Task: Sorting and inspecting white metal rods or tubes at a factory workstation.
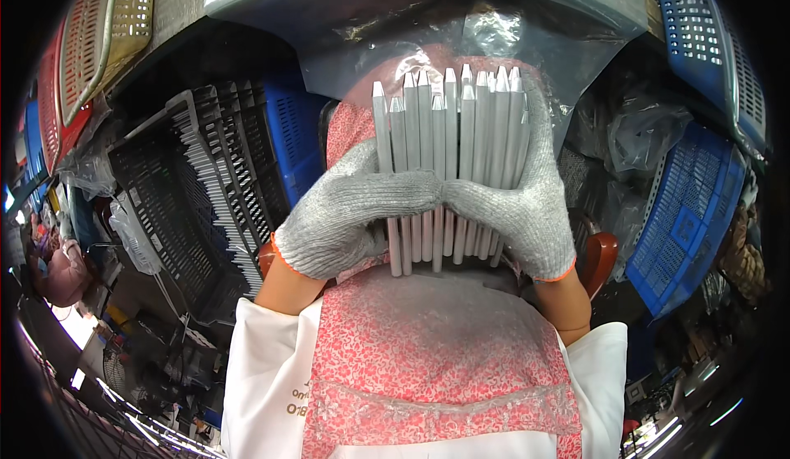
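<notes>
A bundle of several slim grey metal rods (448, 138) with tapered, shiny tips stands between my two gloved hands, over my lap. The tips point away from me and sit at uneven heights. My left hand (346, 208), in a grey knit glove, is closed round the bundle's left side, thumb across the front. My right hand (527, 204), gloved the same way, grips the right side, its fingers running up along the outer rods. Both thumbs meet at the middle of the bundle. The fingers behind the rods are mostly hidden.
Ahead lies a table edge covered with clear plastic sheet (395, 39). At my left stand a black crate (177, 204) with a row of rods and a blue crate (288, 130). A blue basket (687, 216) is at my right. A pink floral apron (444, 344) covers my lap.
</notes>
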Demonstrator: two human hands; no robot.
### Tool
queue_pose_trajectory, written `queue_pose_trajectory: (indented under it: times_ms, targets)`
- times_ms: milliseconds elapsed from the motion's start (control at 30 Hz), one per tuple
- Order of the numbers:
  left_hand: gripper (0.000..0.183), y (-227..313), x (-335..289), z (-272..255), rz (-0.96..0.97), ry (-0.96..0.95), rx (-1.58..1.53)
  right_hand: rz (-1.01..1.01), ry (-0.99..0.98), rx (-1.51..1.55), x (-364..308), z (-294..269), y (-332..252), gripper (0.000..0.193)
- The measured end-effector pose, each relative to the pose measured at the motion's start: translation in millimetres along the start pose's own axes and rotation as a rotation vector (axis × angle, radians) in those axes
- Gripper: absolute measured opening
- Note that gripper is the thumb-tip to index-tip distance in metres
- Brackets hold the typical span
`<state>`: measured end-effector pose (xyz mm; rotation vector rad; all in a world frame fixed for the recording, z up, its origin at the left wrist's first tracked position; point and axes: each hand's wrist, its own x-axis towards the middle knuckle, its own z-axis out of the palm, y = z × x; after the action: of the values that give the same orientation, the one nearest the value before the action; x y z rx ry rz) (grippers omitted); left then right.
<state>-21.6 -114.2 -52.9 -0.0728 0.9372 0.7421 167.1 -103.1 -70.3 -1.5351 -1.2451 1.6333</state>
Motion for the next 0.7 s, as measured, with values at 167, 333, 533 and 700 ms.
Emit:
queue_pose_trajectory:
  times_ms: [167, 333, 533, 700]
  targets:
    - [0.046, 0.2, 4.0, -8.3, 0.004, -0.046, 0.011, 0.172, 0.012, 0.222, 0.0, -8.3, -0.6, 0.103]
    - [0.050, 5.4, -0.5, -3.4, -0.025, -0.033, 0.175, -0.079, 0.021, 0.029, -1.9, -0.8, 3.0, 0.114]
    - [0.048, -2.4, -7.3, -10.0, 0.077, 0.049, 0.343, 0.011, -0.013, 0.117, -0.4, -5.0, 5.1, 0.113]
    - [0.053, 3.2, -5.8, -9.9, 0.024, -0.095, 0.326, 0.212, -0.114, 0.387, -0.6, -14.8, -6.1, 0.099]
